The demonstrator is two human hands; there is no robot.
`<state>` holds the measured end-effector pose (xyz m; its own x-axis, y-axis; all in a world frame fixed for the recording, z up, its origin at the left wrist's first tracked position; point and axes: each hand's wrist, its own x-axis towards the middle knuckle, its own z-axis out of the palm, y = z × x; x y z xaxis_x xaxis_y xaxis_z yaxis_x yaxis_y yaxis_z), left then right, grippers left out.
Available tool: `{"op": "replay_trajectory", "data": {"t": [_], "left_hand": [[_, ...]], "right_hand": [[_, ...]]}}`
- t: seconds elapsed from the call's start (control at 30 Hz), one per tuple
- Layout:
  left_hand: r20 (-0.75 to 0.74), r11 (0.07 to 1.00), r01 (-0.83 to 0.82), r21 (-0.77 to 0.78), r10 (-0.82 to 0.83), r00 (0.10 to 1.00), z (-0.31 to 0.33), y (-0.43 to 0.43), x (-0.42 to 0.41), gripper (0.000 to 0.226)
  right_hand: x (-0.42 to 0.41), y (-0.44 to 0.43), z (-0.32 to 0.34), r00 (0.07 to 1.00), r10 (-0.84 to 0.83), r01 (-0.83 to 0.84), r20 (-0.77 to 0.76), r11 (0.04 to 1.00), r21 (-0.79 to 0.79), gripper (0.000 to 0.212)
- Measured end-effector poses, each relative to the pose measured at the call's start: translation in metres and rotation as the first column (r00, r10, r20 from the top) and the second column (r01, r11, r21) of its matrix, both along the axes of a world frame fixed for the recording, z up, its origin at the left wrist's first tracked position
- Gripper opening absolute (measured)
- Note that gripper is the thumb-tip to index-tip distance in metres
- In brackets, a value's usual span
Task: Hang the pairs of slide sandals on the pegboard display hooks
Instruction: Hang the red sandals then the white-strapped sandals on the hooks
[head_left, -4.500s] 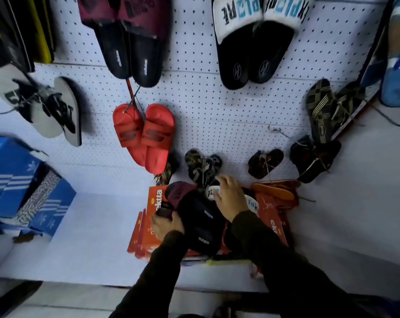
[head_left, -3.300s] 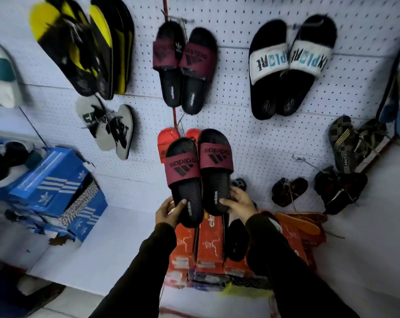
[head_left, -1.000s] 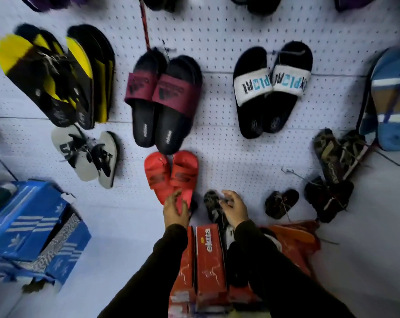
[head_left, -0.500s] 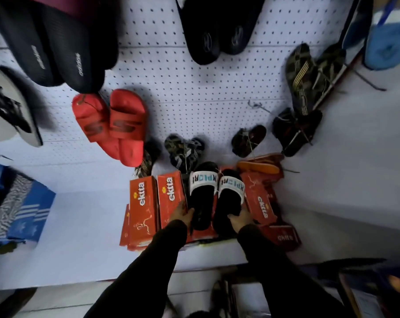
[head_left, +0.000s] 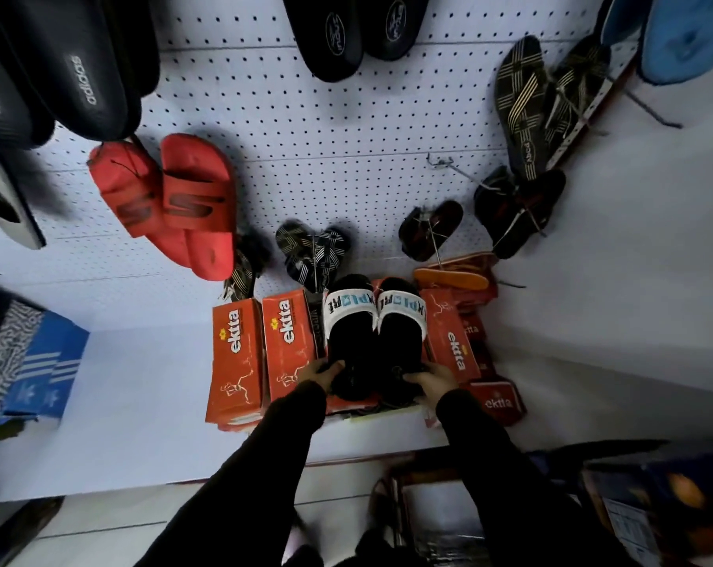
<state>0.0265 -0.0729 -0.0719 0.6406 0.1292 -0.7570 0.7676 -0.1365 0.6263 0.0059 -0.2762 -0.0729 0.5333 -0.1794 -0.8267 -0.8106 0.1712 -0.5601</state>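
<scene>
A pair of black slide sandals with white lettered straps (head_left: 373, 333) lies side by side on top of the orange shoe boxes (head_left: 236, 358), toes toward the white pegboard (head_left: 326, 149). My left hand (head_left: 320, 372) grips the heel of the left sandal and my right hand (head_left: 432, 378) grips the heel of the right one. A bare metal hook (head_left: 444, 163) sticks out of the pegboard up and to the right of the pair.
Red slides (head_left: 174, 202), black slides (head_left: 72, 63), striped flip-flops (head_left: 522, 104) and small dark sandals (head_left: 428, 229) hang on the board. Blue shoe boxes (head_left: 27, 362) sit at the left on the white shelf (head_left: 133, 403). Dark boxes stand on the floor at lower right.
Over the earlier frames a maroon-strapped pair went from my hands up onto the board. My hands then came down onto the white-strapped pair. Since half a second ago they hardly moved.
</scene>
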Motion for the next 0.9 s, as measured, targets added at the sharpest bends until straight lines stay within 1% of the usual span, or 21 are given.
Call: {"op": "replay_trajectory", "data": {"t": [0.13, 0.27, 0.37, 0.47, 0.6, 0.63, 0.73, 0.77, 0.9], "left_hand": [[0.094, 0.984, -0.099, -0.151, 0.114, 0.989, 0.014, 0.002, -0.013, 0.046], [0.197, 0.953, -0.133, -0.273, 0.191, 0.962, 0.041, 0.006, -0.011, 0.044], [0.279, 0.952, -0.122, -0.279, 0.202, 0.939, 0.068, 0.012, -0.006, 0.044], [0.401, 0.957, -0.098, -0.273, 0.206, 0.893, 0.098, 0.015, 0.000, 0.032], [0.520, 0.952, -0.104, -0.289, 0.247, 0.817, 0.145, 0.018, 0.008, 0.035], [0.551, 0.950, -0.103, -0.296, 0.257, 0.794, 0.156, 0.019, 0.010, 0.032], [0.625, 0.943, -0.094, -0.319, 0.284, 0.727, 0.185, 0.020, 0.021, 0.012], [0.646, 0.942, -0.097, -0.322, 0.294, 0.704, 0.193, 0.020, 0.024, 0.011], [0.734, 0.940, -0.077, -0.331, 0.308, 0.605, 0.237, 0.019, 0.034, 0.028]], "right_hand": [[-0.001, 0.001, 0.014, 0.984, -0.139, 0.130, 0.109, 0.988, 0.087, 0.065], [0.006, 0.008, 0.040, 0.950, -0.195, 0.157, 0.242, 0.973, 0.167, 0.069], [0.015, 0.016, 0.069, 0.914, -0.204, 0.160, 0.351, 0.975, 0.151, 0.068], [0.026, 0.022, 0.097, 0.859, -0.180, 0.141, 0.479, 0.983, 0.116, 0.070], [0.039, 0.026, 0.140, 0.789, -0.160, 0.105, 0.593, 0.986, 0.126, 0.073], [0.042, 0.027, 0.152, 0.768, -0.164, 0.101, 0.619, 0.986, 0.136, 0.074], [0.050, 0.027, 0.185, 0.714, -0.171, 0.080, 0.679, 0.983, 0.163, 0.072], [0.053, 0.026, 0.195, 0.701, -0.165, 0.070, 0.694, 0.984, 0.164, 0.071], [0.066, 0.023, 0.240, 0.631, -0.144, 0.025, 0.762, 0.986, 0.166, 0.070]]}}
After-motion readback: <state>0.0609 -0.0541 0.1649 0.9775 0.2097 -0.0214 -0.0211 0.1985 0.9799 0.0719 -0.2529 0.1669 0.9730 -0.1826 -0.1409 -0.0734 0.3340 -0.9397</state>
